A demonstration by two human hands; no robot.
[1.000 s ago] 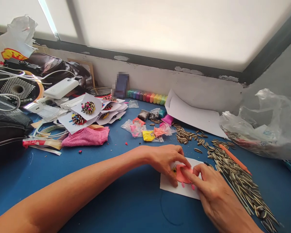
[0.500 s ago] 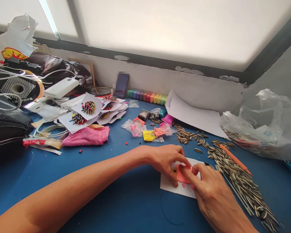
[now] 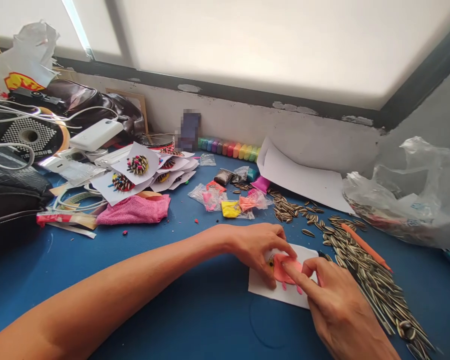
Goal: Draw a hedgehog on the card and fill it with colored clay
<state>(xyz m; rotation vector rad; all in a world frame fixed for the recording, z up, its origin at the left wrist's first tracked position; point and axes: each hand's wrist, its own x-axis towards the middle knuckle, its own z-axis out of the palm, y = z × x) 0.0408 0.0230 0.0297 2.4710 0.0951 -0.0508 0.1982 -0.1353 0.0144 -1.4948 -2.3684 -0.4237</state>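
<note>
A flat coral-pink piece of modelling clay (image 3: pixel 293 273) lies on a small white paper sheet (image 3: pixel 260 285), with pink clay bits below it and a yellow part with a dark dot at its left end. My left hand (image 3: pixel 260 247) rests over the paper's left side, thumb and fingers spread around the clay's left end. From the right, my right hand (image 3: pixel 332 292) presses an outstretched index finger onto the clay; its other fingers are curled and hold nothing visible. Striped sunflower seeds (image 3: pixel 375 280) lie in a long heap beside my right hand.
Beyond my hands are small clay packets (image 3: pixel 230 209) and a row of coloured clay (image 3: pixel 232 150). White sheets (image 3: pixel 303 175) lean at the wall near a plastic bag (image 3: pixel 412 200). An orange tool (image 3: pixel 365 245) lies along the seeds. Seed-decorated papers (image 3: pixel 138 167) and a pink cloth (image 3: pixel 133 209) sit left.
My right hand has shifted slightly right and down, its index finger straighter on the clay, so more of the clay shows. The left hand stays in place.
</note>
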